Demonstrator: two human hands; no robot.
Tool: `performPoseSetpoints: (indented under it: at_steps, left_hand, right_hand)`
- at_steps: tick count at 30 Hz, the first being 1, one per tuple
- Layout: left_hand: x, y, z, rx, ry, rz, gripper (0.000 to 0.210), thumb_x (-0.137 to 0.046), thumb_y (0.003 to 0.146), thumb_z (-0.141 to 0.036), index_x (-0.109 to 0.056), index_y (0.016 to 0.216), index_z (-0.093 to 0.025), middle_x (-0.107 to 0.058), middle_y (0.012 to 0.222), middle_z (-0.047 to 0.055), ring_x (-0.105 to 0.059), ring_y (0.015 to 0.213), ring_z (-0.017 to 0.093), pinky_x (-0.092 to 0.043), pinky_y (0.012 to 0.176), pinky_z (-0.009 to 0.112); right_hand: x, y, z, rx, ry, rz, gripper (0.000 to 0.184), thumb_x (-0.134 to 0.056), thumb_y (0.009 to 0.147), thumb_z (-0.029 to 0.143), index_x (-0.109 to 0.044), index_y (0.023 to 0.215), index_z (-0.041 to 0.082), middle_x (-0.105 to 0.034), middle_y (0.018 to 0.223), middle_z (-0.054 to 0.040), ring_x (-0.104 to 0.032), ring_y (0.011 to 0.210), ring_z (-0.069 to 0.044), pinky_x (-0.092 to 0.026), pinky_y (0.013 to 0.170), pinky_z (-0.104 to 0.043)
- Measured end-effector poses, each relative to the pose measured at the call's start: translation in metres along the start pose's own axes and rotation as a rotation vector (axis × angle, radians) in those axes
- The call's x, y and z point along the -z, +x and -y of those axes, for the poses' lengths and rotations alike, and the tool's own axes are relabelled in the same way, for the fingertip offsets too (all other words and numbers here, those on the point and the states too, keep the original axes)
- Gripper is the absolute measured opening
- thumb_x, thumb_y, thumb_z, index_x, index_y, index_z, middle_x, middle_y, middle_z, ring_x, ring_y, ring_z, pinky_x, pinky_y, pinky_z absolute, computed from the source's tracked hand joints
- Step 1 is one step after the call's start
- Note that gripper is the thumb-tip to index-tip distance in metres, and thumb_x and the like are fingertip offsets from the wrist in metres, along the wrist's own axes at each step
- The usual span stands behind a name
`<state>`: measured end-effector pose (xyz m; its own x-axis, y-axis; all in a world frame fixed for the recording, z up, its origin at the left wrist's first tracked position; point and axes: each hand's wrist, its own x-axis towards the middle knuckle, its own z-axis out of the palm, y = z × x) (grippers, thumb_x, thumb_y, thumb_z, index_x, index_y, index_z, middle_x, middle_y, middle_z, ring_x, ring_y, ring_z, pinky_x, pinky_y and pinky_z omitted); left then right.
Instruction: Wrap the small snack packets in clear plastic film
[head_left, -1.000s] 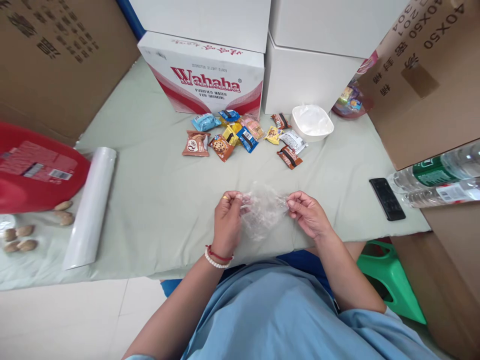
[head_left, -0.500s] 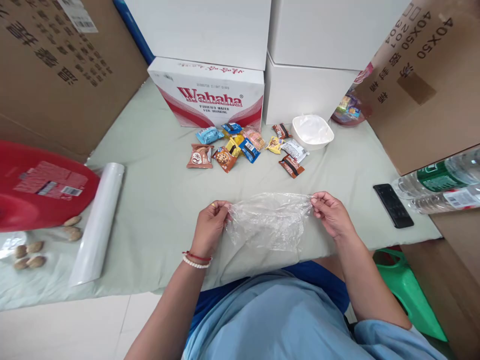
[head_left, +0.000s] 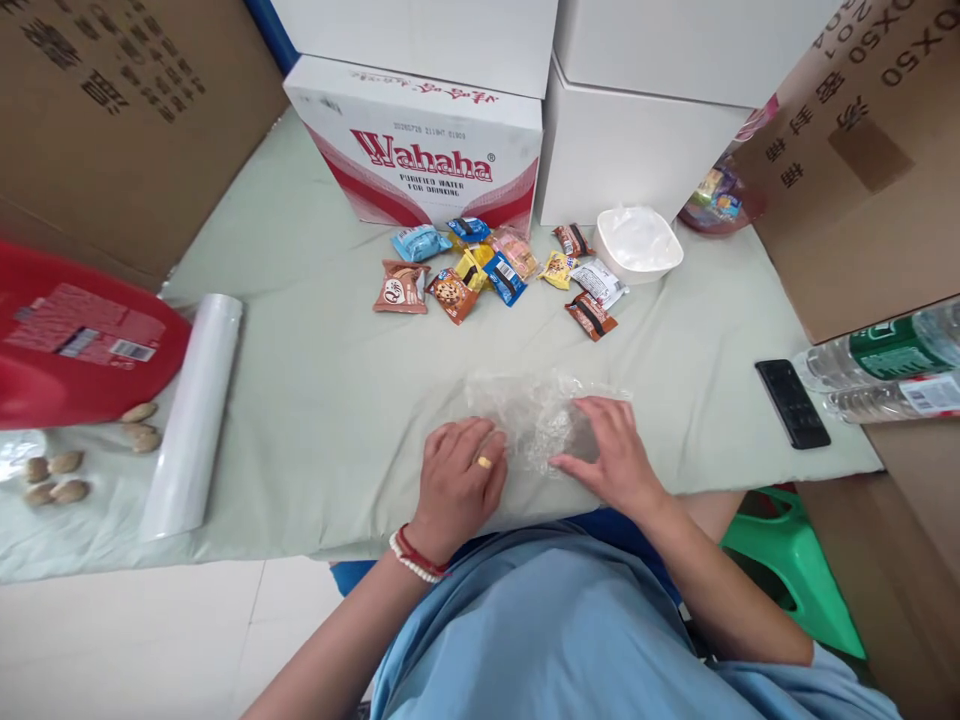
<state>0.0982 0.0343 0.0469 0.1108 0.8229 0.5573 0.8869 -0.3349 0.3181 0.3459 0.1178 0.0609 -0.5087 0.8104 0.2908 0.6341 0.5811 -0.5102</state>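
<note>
A clear, crumpled plastic bag lies on the cloth-covered table in front of me. My left hand, with a gold ring, is palm down on its left side, fingers curled together on the film; their tips are partly hidden. At the bag's right side is my right hand, thumb and fingers spread apart in a C shape over the film. Beyond the bag lie several wrapped snacks, among them a brown packet, a blue packet and a silver packet.
A white bowl with a plastic liner stands behind the snacks, before white boxes and a Wahaha carton. A plastic film roll, walnuts and a red container are left. A phone and bottles lie right.
My hands have come closer together and down onto the bag. It was stretched between both hands by its upper corners; now it lies bunched, and the right fingers have spread. The view has shifted slightly.
</note>
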Motion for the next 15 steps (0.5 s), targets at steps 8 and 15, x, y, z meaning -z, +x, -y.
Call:
performPoseSetpoints:
  at_steps: [8,15]
  left_hand:
    - [-0.02,-0.008,0.023,0.281,0.096,0.268,0.022,-0.056,0.105,-0.032,-0.074,0.105,-0.021,-0.073,0.114,0.013,-0.064,0.115,0.032,-0.046,0.098,0.051]
    - [-0.017,-0.012,0.027,0.269,0.033,0.35,0.038,-0.048,0.105,-0.028,-0.066,0.138,-0.022,-0.063,0.151,0.016,-0.057,0.139,0.034,-0.043,0.112,0.056]
  right_hand:
    - [-0.018,0.018,-0.006,-0.143,0.225,0.118,0.017,-0.059,0.101,0.029,-0.075,0.096,0.024,-0.075,0.099,-0.0082,-0.063,0.098,-0.027,-0.05,0.094,-0.046]
    - [0.042,0.056,-0.014,-0.564,0.835,0.291,0.036,-0.084,0.081,0.054,-0.073,0.087,0.021,-0.068,0.075,-0.0003,-0.062,0.067,-0.015,-0.051,0.065,-0.029]
